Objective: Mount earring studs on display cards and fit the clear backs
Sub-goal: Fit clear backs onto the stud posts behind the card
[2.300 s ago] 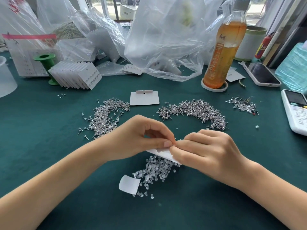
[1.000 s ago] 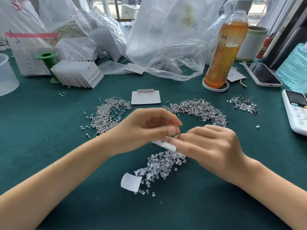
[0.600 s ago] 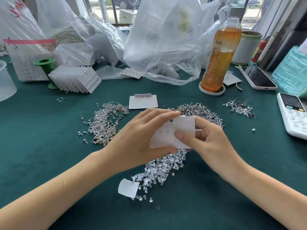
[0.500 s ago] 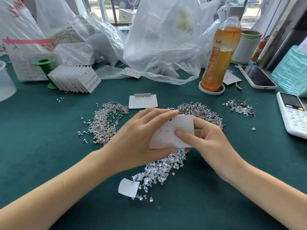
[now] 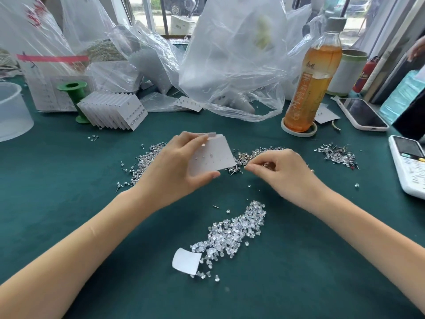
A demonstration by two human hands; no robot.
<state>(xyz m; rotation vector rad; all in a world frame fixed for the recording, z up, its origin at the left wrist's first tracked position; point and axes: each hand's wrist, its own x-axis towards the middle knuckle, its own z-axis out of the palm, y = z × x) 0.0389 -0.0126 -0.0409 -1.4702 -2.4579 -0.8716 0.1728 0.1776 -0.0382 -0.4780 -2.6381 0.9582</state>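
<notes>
On the green desk (image 5: 69, 180), my left hand (image 5: 174, 171) pinches the light, bendy display card (image 5: 212, 156) by its edges while my right hand (image 5: 282, 173) seemingly pinches a tiny stud.

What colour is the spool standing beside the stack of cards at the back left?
Green spool, seen in the head view.

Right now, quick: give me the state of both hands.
Left hand: holding a white display card, thumb under its lower edge, fingers at the top.
Right hand: fingers curled at the stud pile; whether it pinches a stud cannot be told.
</notes>
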